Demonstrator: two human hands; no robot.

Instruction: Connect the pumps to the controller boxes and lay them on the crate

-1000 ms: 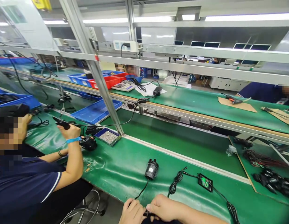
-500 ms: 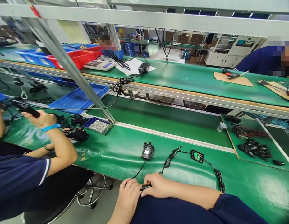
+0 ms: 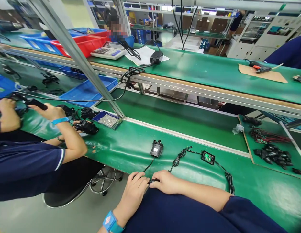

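Observation:
At the front edge of the green bench, my left hand is closed around a black cable that runs down from a small black pump-like unit. Close beside it, my right hand pinches a black cable connector, whose end points toward my left fingers. Whether the two cable ends are joined is hidden by the fingers. Just past my right hand lies a coiled black cable. It leads to an open black case with a green circuit board, from which another bundled cable runs down.
On the left a co-worker's hand holds a black part. A blue tray of small metallic pieces sits near the frame post. At right, a board carries black parts and red wires. A raised shelf spans the back.
The camera view has shifted, so the bench things sit higher and farther right. My hands stay together on the cable and connector. The co-worker's far hand has moved inward toward the black part.

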